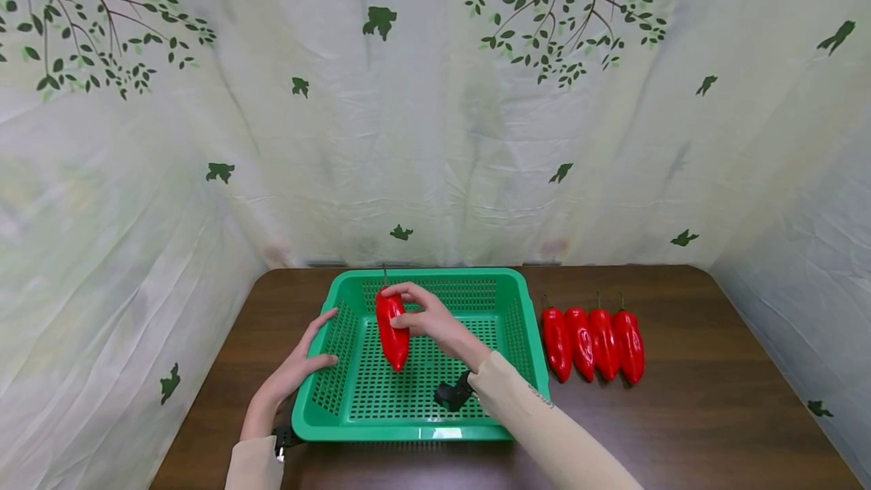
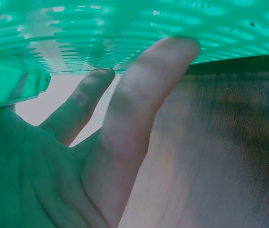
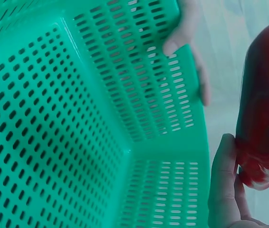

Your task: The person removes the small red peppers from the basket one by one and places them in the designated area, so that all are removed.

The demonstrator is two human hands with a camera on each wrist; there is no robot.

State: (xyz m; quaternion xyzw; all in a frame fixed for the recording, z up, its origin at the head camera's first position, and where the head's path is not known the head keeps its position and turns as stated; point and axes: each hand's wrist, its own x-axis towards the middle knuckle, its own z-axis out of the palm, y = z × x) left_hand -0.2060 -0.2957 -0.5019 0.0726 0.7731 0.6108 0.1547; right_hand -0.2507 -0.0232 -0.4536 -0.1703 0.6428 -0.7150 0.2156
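A glossy red chili pepper (image 1: pixel 392 342) hangs over the left part of the green plastic basket (image 1: pixel 401 432), stem end away from the person. My right hand (image 1: pixel 429 314) pinches it near its upper half between thumb and fingers. In the right wrist view the pepper (image 3: pixel 267 99) is at the right edge, partly cut off, with fingers along its lower end. My left hand (image 1: pixel 296 369) holds the basket's left rim, one fingertip over the rim and other fingers along the outside. From the left wrist, the fingers (image 2: pixel 129 99) lie against the slotted outer wall.
Several red chili peppers (image 1: pixel 590 342) lie side by side in a row to the right of the basket, stems pointing away. The brown wooden table (image 1: pixel 708 392) ends at the back against a pale leaf-patterned curtain (image 1: pixel 435 134). A black wrist camera (image 1: pixel 452 393) overlaps the basket's floor.
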